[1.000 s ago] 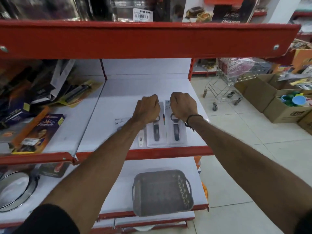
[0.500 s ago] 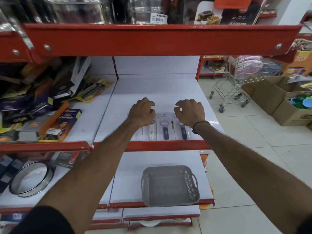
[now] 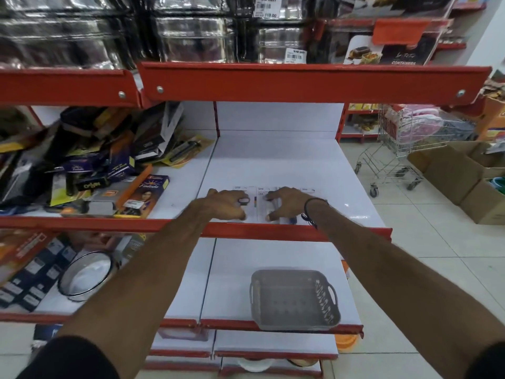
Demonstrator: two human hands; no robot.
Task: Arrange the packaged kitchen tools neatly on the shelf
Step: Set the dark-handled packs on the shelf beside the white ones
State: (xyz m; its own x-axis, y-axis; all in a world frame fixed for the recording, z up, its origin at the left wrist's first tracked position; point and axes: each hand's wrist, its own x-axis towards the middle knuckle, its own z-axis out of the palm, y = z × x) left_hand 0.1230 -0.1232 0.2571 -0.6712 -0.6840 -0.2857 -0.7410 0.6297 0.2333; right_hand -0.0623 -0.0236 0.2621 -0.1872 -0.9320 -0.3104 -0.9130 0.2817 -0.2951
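Packaged kitchen tools [image 3: 257,205]: flat white blister cards lying side by side at the front of the white shelf [image 3: 273,160], just behind its red lip. Left hand [image 3: 228,205] lies palm-down on the left cards, right hand [image 3: 287,203] on the right ones, fingers spread and pressing flat; neither grip is closed around anything. Cards look light, thin, fairly stiff but bendable, glossy, so likely to slide on the smooth shelf. Best taken by the card edges, or nudged flat by the borders, not the bubbles. Card count under the hands is unclear, motion blur. Left of the left hand: a jumbled pile of boxes [image 3: 103,165]. Below both hands: grey basket [image 3: 293,300].
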